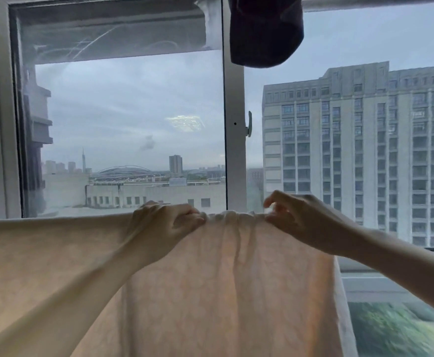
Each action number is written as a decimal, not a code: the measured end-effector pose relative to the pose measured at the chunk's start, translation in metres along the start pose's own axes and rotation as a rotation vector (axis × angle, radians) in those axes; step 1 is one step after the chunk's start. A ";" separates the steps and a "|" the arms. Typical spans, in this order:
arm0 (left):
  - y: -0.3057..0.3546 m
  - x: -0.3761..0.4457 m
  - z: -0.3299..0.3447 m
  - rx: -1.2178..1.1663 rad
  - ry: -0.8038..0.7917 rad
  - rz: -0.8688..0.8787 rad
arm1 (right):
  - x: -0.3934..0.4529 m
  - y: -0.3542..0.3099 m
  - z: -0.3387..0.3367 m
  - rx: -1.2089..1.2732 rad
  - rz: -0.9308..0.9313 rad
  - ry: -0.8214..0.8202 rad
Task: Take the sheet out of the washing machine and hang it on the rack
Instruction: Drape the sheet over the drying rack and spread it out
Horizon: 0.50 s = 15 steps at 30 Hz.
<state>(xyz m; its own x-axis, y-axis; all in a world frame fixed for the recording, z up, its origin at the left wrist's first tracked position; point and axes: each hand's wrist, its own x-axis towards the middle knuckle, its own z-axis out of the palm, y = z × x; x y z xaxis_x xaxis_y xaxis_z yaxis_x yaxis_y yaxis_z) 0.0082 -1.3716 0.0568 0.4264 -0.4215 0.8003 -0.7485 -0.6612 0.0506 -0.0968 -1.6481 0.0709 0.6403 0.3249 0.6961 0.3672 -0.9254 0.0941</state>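
On the left, the pale peach patterned cotton sheet (43,253) lies flat and smooth over a horizontal line at about chest height, presumably the bar of the drying rack, though the bar itself is hidden under the cloth. The sheet is out of the washing machine, which is not in view, and already draped, so by my judgement the task is in its last step: spreading the fabric along the rack. The left hand (164,222) has its fingers curled over the top fold, thumb and fingers pinching the cloth just where the smooth part ends. Between the hands the fold is gathered into small puckers, with creases running down below. The right hand (298,217) pinches the right end of the bunched section with fingertips, the other fingers lifted and loosely curled. The next move likely calls for drawing the hands apart along the fold, so the gathers flatten without dragging the sheet off its support. Behind stands a white-framed window (234,150), and a dark navy garment (264,29) hangs from above. No brand, label or writing is legible anywhere.
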 end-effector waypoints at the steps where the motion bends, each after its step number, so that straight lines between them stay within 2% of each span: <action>1: 0.006 0.001 0.004 0.014 0.008 0.011 | -0.009 0.006 -0.001 -0.059 -0.028 0.027; 5: 0.029 0.004 0.014 -0.032 0.021 0.000 | -0.038 0.026 -0.003 -0.179 -0.081 0.110; 11: 0.039 0.009 0.023 -0.074 0.028 -0.064 | -0.052 0.046 -0.002 -0.042 0.001 0.264; 15: 0.033 0.010 0.025 -0.051 0.025 -0.100 | -0.053 0.054 0.003 0.038 0.056 0.296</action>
<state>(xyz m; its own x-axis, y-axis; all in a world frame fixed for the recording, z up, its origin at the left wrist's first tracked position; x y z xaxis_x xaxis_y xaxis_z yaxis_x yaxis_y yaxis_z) 0.0005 -1.4129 0.0518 0.4881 -0.3389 0.8043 -0.7277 -0.6668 0.1606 -0.1089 -1.7153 0.0367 0.4378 0.1970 0.8772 0.3654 -0.9305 0.0266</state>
